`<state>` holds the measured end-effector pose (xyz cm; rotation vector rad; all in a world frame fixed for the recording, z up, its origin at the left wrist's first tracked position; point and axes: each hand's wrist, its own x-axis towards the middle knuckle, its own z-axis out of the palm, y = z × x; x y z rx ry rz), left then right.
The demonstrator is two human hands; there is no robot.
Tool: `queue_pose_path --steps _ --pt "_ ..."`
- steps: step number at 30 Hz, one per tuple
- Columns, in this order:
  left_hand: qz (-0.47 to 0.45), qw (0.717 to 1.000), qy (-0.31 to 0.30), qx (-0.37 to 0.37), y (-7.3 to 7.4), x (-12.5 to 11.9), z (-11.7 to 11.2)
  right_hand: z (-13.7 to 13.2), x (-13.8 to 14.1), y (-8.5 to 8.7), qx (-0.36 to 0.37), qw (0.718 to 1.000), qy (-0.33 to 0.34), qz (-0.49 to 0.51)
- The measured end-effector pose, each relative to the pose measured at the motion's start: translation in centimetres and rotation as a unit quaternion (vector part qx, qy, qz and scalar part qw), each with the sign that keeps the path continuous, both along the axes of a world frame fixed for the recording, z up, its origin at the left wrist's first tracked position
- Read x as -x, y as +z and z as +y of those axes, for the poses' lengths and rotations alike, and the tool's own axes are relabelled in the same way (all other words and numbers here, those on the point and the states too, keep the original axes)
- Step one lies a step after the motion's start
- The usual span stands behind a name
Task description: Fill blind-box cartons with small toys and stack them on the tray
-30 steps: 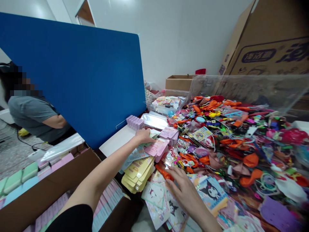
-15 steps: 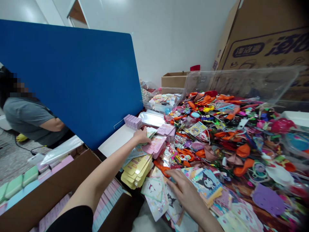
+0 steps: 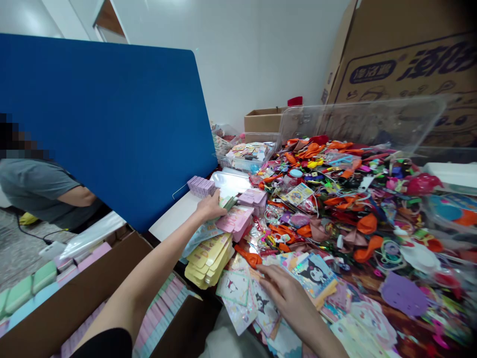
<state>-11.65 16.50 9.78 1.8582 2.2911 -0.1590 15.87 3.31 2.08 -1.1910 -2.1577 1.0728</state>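
Fingers of the left hand [image 3: 210,208] pinch a green card [image 3: 230,203]; right hand [image 3: 286,293] splayed on Kuromi cards [image 3: 238,293].

Up on the cardboard carton [image 3: 402,74], well beyond the right hand's fingers [image 3: 272,277], there's a dark oval badge [image 3: 370,72] and big dark Chinese characters [image 3: 434,62], boldly printed but too skewed to call for certain! And the small print on the cards [image 3: 313,273] just past those fingers? Too tiny to read!

A blue partition [image 3: 104,124] blocks passage beyond the white board [image 3: 173,214].
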Motion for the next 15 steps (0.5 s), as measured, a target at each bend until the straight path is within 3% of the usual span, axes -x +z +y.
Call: queue_pose_path --steps 8,15 --pt "-0.014 0.999 -0.037 0.014 1.6 -0.3 0.1 -0.5 0.0 -0.5 0.032 0.999 0.015 -0.020" --pt "-0.009 0.995 -0.090 0.029 1.1 -2.8 -1.9 -0.6 -0.1 0.0 0.037 0.999 0.017 -0.018"
